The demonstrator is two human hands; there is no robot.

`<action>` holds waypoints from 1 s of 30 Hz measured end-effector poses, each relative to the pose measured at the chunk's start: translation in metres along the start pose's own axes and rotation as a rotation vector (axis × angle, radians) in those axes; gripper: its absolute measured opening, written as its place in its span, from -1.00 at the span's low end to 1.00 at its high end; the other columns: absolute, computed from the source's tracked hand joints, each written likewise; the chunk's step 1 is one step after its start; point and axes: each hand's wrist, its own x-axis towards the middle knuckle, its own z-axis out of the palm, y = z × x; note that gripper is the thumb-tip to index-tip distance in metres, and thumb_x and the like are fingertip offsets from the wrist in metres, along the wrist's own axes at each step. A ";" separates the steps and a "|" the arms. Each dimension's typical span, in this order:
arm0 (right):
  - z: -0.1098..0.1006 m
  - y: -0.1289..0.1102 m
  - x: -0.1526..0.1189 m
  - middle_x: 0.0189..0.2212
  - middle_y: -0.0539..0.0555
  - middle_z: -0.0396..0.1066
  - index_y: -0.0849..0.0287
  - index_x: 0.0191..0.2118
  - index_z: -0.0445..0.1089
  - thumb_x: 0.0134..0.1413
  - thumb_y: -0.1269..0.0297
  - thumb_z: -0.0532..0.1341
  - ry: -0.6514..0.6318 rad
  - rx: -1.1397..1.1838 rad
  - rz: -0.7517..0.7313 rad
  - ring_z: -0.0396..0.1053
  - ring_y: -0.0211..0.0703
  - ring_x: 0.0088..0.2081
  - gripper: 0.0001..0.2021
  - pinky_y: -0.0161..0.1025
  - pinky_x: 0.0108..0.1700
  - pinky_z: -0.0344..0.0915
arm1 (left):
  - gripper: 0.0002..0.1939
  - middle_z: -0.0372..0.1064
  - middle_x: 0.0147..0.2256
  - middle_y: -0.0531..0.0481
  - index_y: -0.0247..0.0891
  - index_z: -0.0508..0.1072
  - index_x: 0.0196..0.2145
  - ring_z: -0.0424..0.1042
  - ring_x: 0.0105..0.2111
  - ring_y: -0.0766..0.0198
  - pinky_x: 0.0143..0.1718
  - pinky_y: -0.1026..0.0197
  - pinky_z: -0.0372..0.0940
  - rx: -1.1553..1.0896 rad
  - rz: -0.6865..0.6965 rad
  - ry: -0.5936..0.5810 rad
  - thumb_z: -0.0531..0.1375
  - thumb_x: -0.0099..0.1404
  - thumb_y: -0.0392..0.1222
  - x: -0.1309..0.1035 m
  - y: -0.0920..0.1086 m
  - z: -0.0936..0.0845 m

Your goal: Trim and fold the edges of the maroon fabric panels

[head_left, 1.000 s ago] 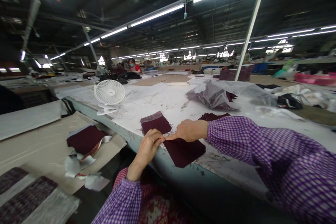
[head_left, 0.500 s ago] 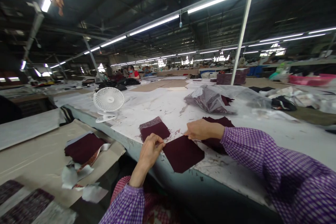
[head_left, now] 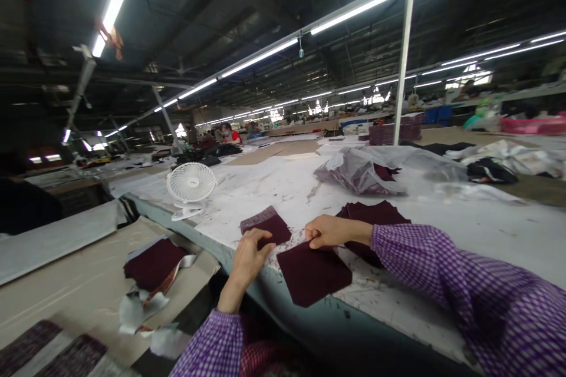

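Observation:
A dark maroon fabric piece [head_left: 315, 275] lies at the front edge of the white-topped table, its near corners reaching over the edge. My right hand [head_left: 329, 231] pinches its far edge between thumb and fingers. Left of it, my left hand [head_left: 252, 253] has thumb and forefinger apart with nothing between them. Just beyond those fingers lies a maroon piece with a speckled grey band [head_left: 270, 225]. More maroon pieces [head_left: 375, 217] lie in a stack beyond my right wrist, partly hidden by it.
A small white fan [head_left: 191, 182] stands at the table's left edge. Behind the pieces sits a clear plastic bag [head_left: 354, 171] with maroon fabric. A lower surface at left [head_left: 88, 271] bears fabric and scraps. A white pole [head_left: 404, 53] rises behind; a person in red [head_left: 231, 135] is far off.
My left thumb and forefinger have opened and come away from the fabric's left corner. My right fingers have curled over its far edge. The view has shifted slightly.

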 end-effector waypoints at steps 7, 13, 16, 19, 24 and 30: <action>-0.090 0.019 -0.052 -0.35 0.07 0.41 0.28 -0.19 0.38 0.01 0.27 0.18 -0.055 0.109 -0.075 0.32 -0.24 -0.36 -0.76 -0.34 -0.34 0.22 | -0.84 0.44 -0.20 -0.08 -0.20 0.47 -0.24 0.33 -0.13 0.09 -0.11 0.09 0.22 0.361 0.171 -0.103 0.13 0.22 -0.24 0.002 0.010 0.004; -0.104 0.044 -0.070 -0.17 0.17 0.44 0.19 -0.01 0.42 -0.03 0.36 0.22 -0.011 -0.287 0.398 0.42 -0.08 -0.25 -0.61 -0.27 -0.31 0.28 | -0.79 0.48 -0.32 -0.07 -0.18 0.50 -0.42 0.40 -0.22 0.13 -0.23 0.18 0.20 0.344 0.063 -0.001 0.06 0.20 -0.30 0.009 0.014 0.010; -0.094 0.031 -0.061 -0.13 0.16 0.45 0.11 -0.07 0.49 -0.05 0.41 0.24 0.061 -0.545 0.432 0.41 0.02 -0.14 -0.64 -0.20 -0.22 0.26 | -0.84 0.49 -0.43 -0.01 -0.19 0.52 -0.49 0.42 -0.34 0.17 -0.30 0.21 0.21 0.003 -0.199 0.100 0.12 0.11 -0.25 0.014 -0.003 0.010; -0.086 0.008 -0.051 -0.19 0.17 0.47 0.14 -0.21 0.55 -0.01 0.40 0.19 0.069 -0.651 0.365 0.41 0.07 -0.14 -0.76 -0.17 -0.22 0.25 | -0.84 0.44 -0.54 0.04 -0.23 0.51 -0.52 0.39 -0.48 0.23 -0.42 0.25 0.20 -0.239 -0.312 0.122 0.15 0.06 -0.16 0.018 -0.021 0.008; -0.089 0.005 -0.046 -0.20 0.13 0.46 0.19 -0.12 0.47 -0.02 0.47 0.19 0.049 -0.513 0.255 0.40 -0.07 -0.18 -0.70 -0.27 -0.20 0.26 | -0.77 0.35 -0.60 0.08 -0.27 0.47 -0.52 0.30 -0.57 0.31 -0.52 0.28 0.14 -0.324 -0.318 0.137 0.13 0.05 -0.05 0.018 -0.034 0.007; -0.093 0.047 -0.061 -0.06 0.18 0.38 0.16 0.01 0.37 -0.11 0.45 0.28 0.011 -0.537 0.513 0.38 0.02 -0.11 -0.54 -0.22 -0.21 0.27 | -0.79 0.31 -0.63 0.09 -0.26 0.47 -0.51 0.27 -0.58 0.32 -0.53 0.29 0.11 -0.380 -0.328 0.156 0.15 0.02 -0.06 0.019 -0.038 0.011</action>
